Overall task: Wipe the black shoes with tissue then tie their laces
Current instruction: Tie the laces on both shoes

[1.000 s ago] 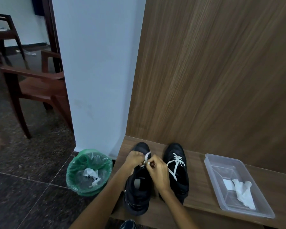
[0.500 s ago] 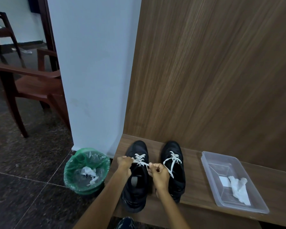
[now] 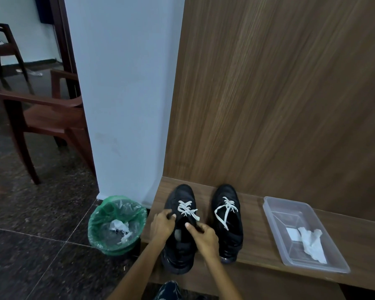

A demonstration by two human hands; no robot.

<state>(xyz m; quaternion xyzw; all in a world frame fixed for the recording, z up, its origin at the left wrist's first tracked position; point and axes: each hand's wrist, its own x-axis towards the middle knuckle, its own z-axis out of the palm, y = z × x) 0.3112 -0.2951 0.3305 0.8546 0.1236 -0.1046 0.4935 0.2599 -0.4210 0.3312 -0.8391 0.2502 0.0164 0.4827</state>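
Brown wooden chair (image 3: 43,113) stands at the upper left of the frame; below it, lower left of centre, a green-lined bin (image 3: 117,224) holds crumpled tissue. On the wooden bench (image 3: 258,252) at lower centre sit two black shoes. The left hand (image 3: 162,224) curls its fingers over the left shoe (image 3: 178,245) beside the white laces (image 3: 187,210); the right hand (image 3: 204,234) grips that shoe's opening. The right shoe (image 3: 227,221) sits just beside it. At lower right, a clear tray (image 3: 275,204) holds a tissue (image 3: 312,243).
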